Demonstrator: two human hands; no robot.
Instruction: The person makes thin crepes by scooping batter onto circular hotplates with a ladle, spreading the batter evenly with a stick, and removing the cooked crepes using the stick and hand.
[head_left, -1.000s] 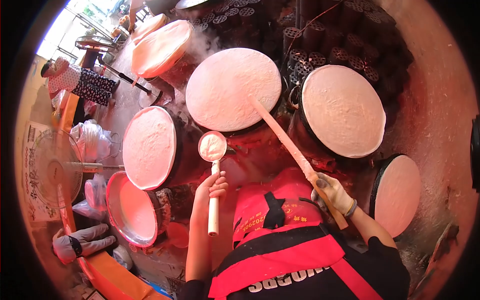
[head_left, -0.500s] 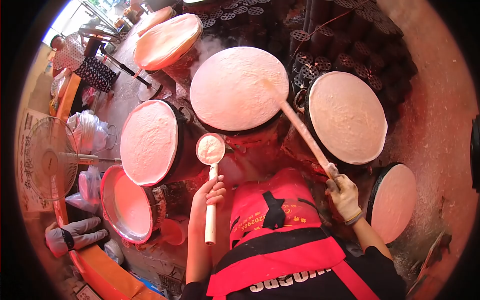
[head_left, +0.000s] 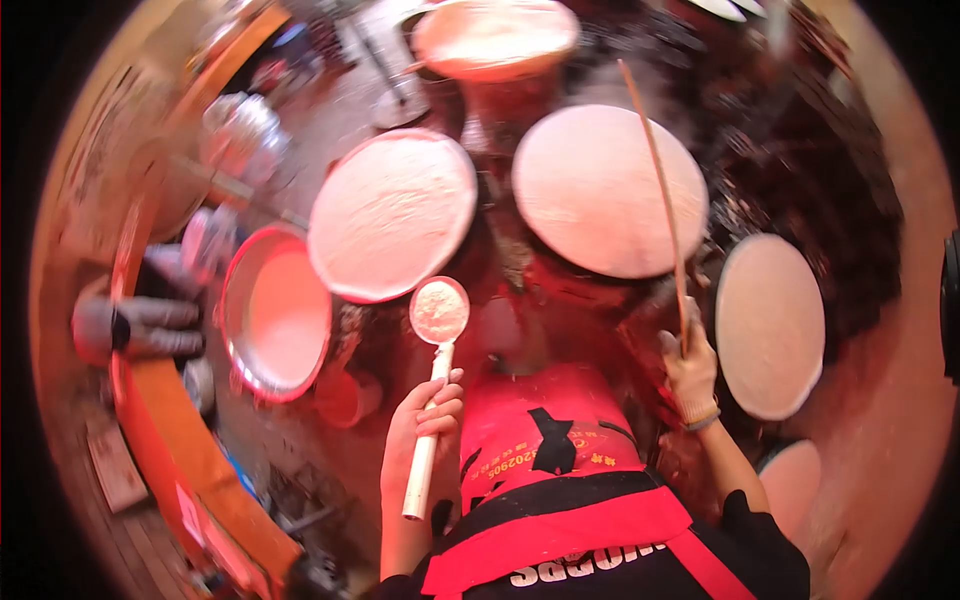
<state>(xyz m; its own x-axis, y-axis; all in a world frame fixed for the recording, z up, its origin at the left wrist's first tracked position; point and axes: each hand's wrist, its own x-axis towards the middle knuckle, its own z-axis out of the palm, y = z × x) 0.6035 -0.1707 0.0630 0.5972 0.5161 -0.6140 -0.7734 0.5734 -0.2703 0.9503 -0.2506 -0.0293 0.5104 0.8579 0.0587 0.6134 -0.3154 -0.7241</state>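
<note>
My left hand (head_left: 432,412) is wrapped round the pale handle of a ladle (head_left: 440,312), whose round cup holds pale batter, just below the left round griddle. My gloved right hand (head_left: 692,370) grips a long wooden stick (head_left: 662,180), raised so that it crosses in front of the middle griddle (head_left: 590,190). Pale batter covers that griddle and the left griddle (head_left: 395,215). A third coated griddle (head_left: 770,325) is right of my right hand. The red-rimmed basin (head_left: 277,312) of pale liquid stands to the left of the ladle.
Another coated griddle (head_left: 495,38) is at the top, and part of one (head_left: 790,485) shows at lower right. Dark cylinders, blurred, fill the upper right. Along the left run an orange counter edge (head_left: 185,440), plastic bags (head_left: 243,135) and a person's grey-clad part (head_left: 150,325).
The view has turned, shifting the griddles rightward. The stick now stands more upright, its far end beyond the middle griddle's edge. Both hands keep their holds. The person in patterned clothes is no longer clearly visible.
</note>
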